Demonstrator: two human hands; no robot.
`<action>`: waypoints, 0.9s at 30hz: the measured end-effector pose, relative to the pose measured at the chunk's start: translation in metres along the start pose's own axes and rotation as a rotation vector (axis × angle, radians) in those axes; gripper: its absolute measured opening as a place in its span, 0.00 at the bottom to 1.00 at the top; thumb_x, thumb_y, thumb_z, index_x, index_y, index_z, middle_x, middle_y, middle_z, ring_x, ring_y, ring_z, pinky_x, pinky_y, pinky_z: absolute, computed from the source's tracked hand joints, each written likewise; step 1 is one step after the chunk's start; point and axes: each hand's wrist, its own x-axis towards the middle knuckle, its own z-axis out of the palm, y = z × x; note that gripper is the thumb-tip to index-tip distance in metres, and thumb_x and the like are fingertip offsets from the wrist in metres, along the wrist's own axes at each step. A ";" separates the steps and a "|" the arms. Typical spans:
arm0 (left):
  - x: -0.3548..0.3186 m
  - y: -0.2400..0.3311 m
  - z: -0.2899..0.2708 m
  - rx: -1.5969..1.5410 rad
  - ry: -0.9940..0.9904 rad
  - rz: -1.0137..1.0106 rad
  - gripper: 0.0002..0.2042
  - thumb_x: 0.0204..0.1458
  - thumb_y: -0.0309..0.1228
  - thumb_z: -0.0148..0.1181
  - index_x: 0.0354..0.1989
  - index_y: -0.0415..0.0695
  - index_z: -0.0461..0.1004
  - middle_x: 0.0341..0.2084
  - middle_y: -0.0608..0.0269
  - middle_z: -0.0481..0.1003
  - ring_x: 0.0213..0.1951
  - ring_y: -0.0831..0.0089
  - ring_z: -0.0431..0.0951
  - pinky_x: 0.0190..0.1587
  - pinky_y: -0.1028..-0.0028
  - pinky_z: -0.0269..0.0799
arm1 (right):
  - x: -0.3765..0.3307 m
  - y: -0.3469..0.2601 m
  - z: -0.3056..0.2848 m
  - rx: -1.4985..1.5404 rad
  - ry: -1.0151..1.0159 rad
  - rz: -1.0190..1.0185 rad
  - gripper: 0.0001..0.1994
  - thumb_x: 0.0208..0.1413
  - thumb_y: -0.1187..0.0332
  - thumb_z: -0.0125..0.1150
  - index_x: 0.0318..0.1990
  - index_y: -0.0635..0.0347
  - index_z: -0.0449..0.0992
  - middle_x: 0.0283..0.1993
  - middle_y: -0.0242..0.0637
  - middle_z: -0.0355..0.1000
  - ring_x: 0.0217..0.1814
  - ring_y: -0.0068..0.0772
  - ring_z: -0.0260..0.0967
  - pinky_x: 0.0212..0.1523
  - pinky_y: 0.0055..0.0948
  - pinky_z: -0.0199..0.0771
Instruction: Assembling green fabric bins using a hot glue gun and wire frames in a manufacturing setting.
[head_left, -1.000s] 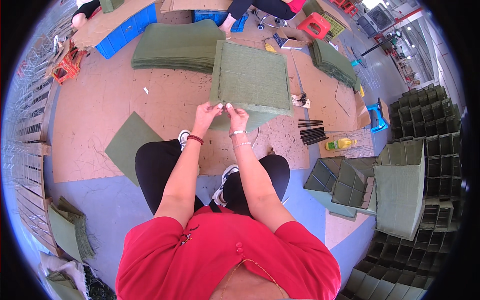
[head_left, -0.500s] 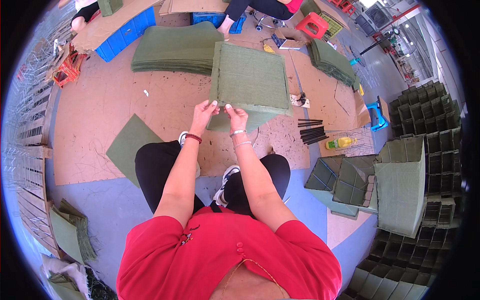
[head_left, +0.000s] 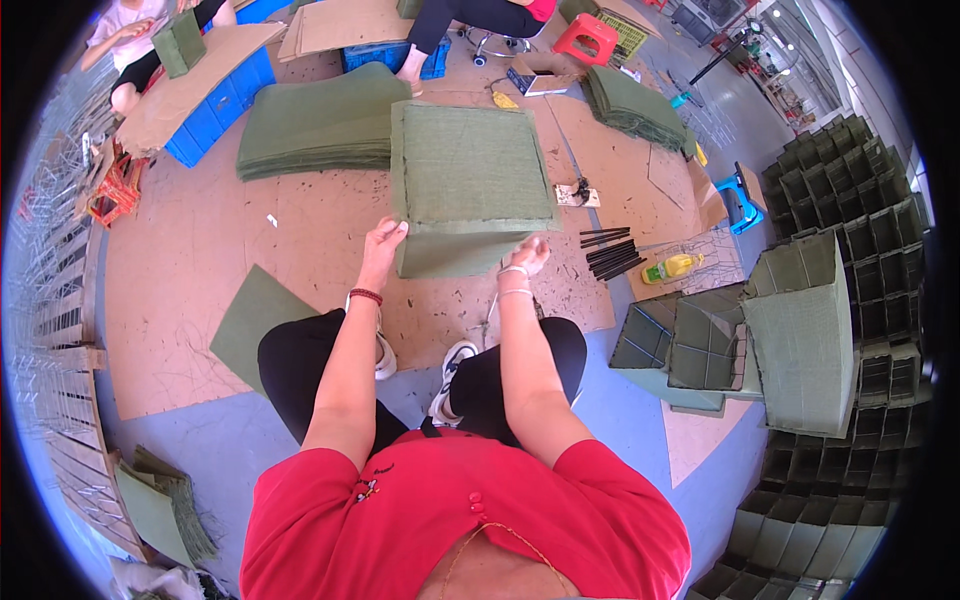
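Pinching, as best can be seen, the near left corner of the box with the left grip, thumb at the edge, probably to steady that corner. Holding the right grip in front of the near panel, toward its right end, fingers curled; impossible to tell whether closed on something thin or bare, or whether touching the panel. Facing the box squarely, just beyond and between both grips, broad panel up and near panel toward the body, likely to suit both arms stretched forward. Resting it, so far as visible, on cardboard, perhaps laid to shield it from the hard floor. Spreading the knees to either side, nearer than the grips, apparently to leave room for reaching between.

Finding a loose sheet left of and nearer than the left grip; beyond that grip, left of the box, a sheet pile, lying flat probably to avoid creases. Seeing black rods just right of the right grip, bunched side by side perhaps for easy picking up, with a yellow bottle farther right. Noting open boxes right of and nearer than the right grip, and stacked boxes farther right, packed close presumably to save space.
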 end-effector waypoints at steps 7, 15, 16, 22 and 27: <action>-0.055 -0.035 0.005 0.279 0.193 0.030 0.14 0.49 0.31 0.58 0.17 0.38 0.64 0.27 0.67 0.59 0.38 0.74 0.59 0.49 0.75 0.52 | -0.043 -0.057 0.059 -0.382 -0.532 0.403 0.17 0.55 0.67 0.45 0.53 0.51 0.66 0.52 0.30 0.66 0.50 0.28 0.64 0.40 0.33 0.67; -0.066 -0.049 0.057 0.217 0.389 0.065 0.15 0.47 0.32 0.61 0.18 0.33 0.65 0.39 0.55 0.59 0.40 0.69 0.61 0.45 0.75 0.57 | 0.012 -0.087 0.071 -0.557 -1.062 0.503 0.16 0.56 0.71 0.46 0.53 0.59 0.65 0.50 0.36 0.67 0.51 0.33 0.65 0.43 0.34 0.69; -0.066 -0.047 0.057 0.243 0.380 0.063 0.16 0.47 0.31 0.61 0.18 0.33 0.64 0.38 0.57 0.59 0.39 0.70 0.61 0.44 0.76 0.57 | 0.012 -0.087 0.063 -0.503 -1.073 0.526 0.16 0.55 0.71 0.48 0.52 0.61 0.65 0.50 0.37 0.67 0.51 0.34 0.66 0.43 0.33 0.69; -0.060 -0.049 0.064 0.222 0.312 0.061 0.14 0.47 0.30 0.61 0.19 0.33 0.66 0.33 0.61 0.57 0.36 0.72 0.59 0.41 0.77 0.56 | 0.091 0.016 -0.123 -0.767 -0.782 0.502 0.11 0.51 0.67 0.49 0.39 0.62 0.73 0.36 0.40 0.74 0.38 0.36 0.72 0.34 0.31 0.74; -0.063 -0.036 0.073 0.236 0.319 0.062 0.15 0.49 0.29 0.59 0.17 0.35 0.63 0.26 0.66 0.57 0.32 0.75 0.56 0.43 0.77 0.51 | 0.042 0.105 -0.334 -1.298 -0.086 0.726 0.27 0.42 0.51 0.64 0.44 0.62 0.69 0.30 0.39 0.70 0.25 0.34 0.69 0.20 0.34 0.69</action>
